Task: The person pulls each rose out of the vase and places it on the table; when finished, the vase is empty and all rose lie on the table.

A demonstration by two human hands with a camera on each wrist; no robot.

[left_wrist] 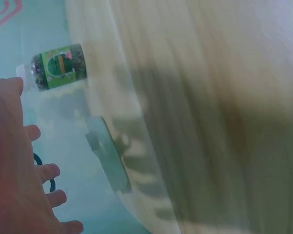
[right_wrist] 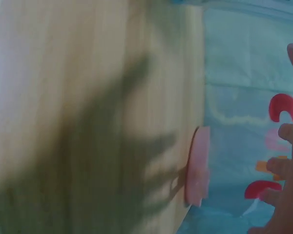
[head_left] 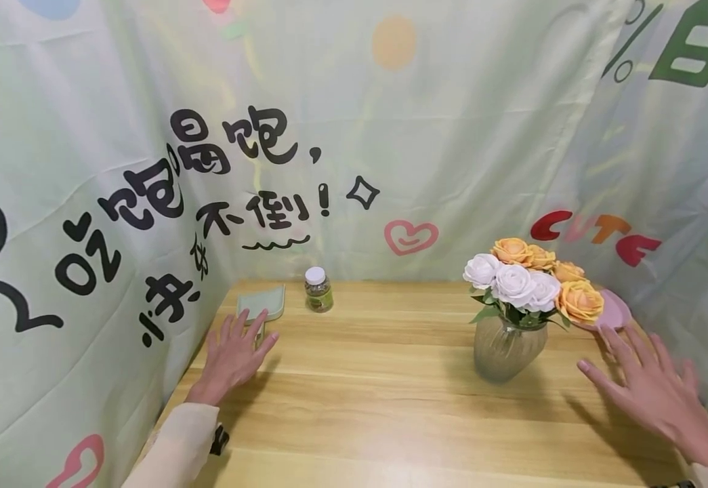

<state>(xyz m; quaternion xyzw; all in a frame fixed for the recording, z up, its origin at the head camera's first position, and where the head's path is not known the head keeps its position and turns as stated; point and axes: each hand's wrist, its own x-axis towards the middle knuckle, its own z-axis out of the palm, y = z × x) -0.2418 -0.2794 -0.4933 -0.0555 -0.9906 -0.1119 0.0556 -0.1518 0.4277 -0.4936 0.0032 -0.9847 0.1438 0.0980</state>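
Spread fingers mark my left hand [head_left: 233,359], held over the table's left side with nothing in it. Just beyond its fingertips lies a pale green, dustpan-like thing [head_left: 262,303], its handle partly behind the hand. A small clear jar [head_left: 319,295] with a white lid and green label stands upright to the right; the left wrist view shows this jar [left_wrist: 58,67] too. My right hand [head_left: 649,386], fingers also spread and holding nothing, is to the right of a ribbed glass vase [head_left: 506,349] of white and orange roses [head_left: 515,283]. A flat pink round thing [head_left: 614,310] lies behind its fingertips, partly hidden by the roses.
The wooden table [head_left: 366,407] stretches between both hands, and their shadows fall on it. A pale printed cloth [head_left: 463,135] with black lettering and hearts hangs around the back and sides, close to the table's edges.
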